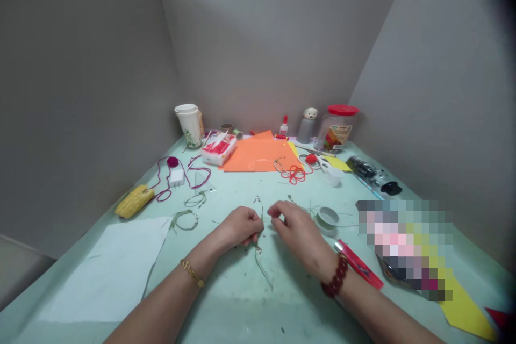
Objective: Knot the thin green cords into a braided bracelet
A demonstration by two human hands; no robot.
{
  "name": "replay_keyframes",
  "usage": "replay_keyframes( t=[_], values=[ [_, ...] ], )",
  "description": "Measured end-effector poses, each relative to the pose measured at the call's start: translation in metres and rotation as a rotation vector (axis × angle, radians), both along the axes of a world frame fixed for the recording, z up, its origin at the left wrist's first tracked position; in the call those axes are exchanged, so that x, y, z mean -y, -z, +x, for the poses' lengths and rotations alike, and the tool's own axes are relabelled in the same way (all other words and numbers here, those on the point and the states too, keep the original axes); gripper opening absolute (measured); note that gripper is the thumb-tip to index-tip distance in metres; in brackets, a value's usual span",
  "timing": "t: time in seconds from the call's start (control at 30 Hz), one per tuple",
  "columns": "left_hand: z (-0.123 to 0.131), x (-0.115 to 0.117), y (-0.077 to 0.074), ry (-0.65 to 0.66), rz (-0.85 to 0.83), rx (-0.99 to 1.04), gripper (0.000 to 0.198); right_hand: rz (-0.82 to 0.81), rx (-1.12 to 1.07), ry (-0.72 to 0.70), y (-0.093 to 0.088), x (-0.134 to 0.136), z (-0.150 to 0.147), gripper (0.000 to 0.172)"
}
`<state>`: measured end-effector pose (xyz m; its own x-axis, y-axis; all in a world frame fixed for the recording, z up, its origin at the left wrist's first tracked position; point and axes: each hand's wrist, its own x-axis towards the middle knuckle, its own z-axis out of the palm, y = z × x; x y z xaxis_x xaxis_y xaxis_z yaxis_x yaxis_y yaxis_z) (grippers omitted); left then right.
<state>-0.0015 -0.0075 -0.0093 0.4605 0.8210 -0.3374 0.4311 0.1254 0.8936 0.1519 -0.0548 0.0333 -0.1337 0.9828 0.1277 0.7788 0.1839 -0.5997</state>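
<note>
My left hand point(241, 226) rests on the pale green table point(242, 301), fingers curled round a thin green wire point(263, 266) that trails toward me. A gold bracelet sits on that wrist. My right hand point(293, 224) is just beside it, fingertips pinched together close to the wire's top end; what they pinch is too small to name. A dark red bead bracelet circles the right wrist. A small spool of green wire point(327, 218) lies just right of my right hand.
White paper sheet point(108, 271) at near left, yellow corn-shaped object point(134, 201), wire loops point(184, 220), orange sheet point(260, 155), tissue pack point(218, 150), paper cup point(188, 124), glue bottle point(284, 128), red-lidded jar point(336, 128), red cord point(295, 173), red-handled tool point(358, 263), yellow paper point(463, 309). Grey walls on three sides.
</note>
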Motion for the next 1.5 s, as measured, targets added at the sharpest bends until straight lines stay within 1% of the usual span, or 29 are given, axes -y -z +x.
replay_keyframes(
  t=[0.03,0.13,0.2,0.27,0.33,0.43,0.67,0.8,0.87,1.0,1.07,1.2,1.3,1.43,1.5],
  values=[
    [0.001,0.001,-0.002,-0.009,-0.012,-0.001,0.013,-0.003,-0.018,0.001,0.004,-0.008,0.000,0.019],
    [0.003,0.003,-0.007,-0.031,-0.033,-0.020,0.013,-0.119,-0.105,0.035,0.020,-0.023,-0.004,0.019],
    [0.004,0.004,-0.008,-0.037,-0.025,-0.040,0.013,-0.160,-0.127,0.040,0.028,-0.026,-0.006,0.014],
    [0.004,0.003,-0.008,-0.036,-0.005,-0.068,0.012,-0.146,-0.102,0.011,0.032,-0.027,-0.006,0.012],
    [0.004,0.003,-0.007,-0.035,0.018,-0.091,0.013,-0.110,-0.060,-0.029,0.031,-0.027,-0.004,0.017],
    [0.004,0.004,-0.009,-0.051,0.030,-0.116,0.011,-0.071,-0.014,-0.054,0.029,-0.027,-0.003,0.017],
    [0.006,0.007,-0.016,-0.059,0.006,-0.110,0.011,-0.009,0.056,0.020,0.037,-0.029,-0.007,0.016],
    [0.006,0.008,-0.015,-0.067,0.004,-0.110,0.013,0.005,0.050,0.045,0.037,-0.027,-0.007,0.015],
    [0.006,0.009,-0.014,-0.057,0.007,-0.106,0.014,-0.020,-0.001,0.038,0.035,-0.027,-0.006,0.016],
    [0.007,0.009,-0.015,-0.069,0.014,-0.133,0.014,-0.237,-0.167,0.048,0.027,-0.027,-0.005,0.015],
    [0.007,0.009,-0.016,-0.073,0.007,-0.139,0.014,-0.284,-0.191,0.037,0.026,-0.027,-0.004,0.014],
    [0.005,0.009,-0.017,-0.063,-0.020,-0.108,0.016,-0.207,-0.162,0.014,0.028,-0.029,0.001,0.013],
    [0.004,0.010,-0.012,-0.092,0.023,-0.082,0.017,-0.170,-0.155,-0.003,0.030,-0.029,0.002,0.012],
    [0.003,0.011,-0.004,-0.143,0.088,-0.108,0.013,-0.183,-0.146,-0.003,0.028,-0.028,0.001,0.009],
    [0.003,0.011,-0.003,-0.127,0.089,-0.114,0.014,-0.186,-0.146,0.001,0.028,-0.028,0.000,0.008]
  ],
)
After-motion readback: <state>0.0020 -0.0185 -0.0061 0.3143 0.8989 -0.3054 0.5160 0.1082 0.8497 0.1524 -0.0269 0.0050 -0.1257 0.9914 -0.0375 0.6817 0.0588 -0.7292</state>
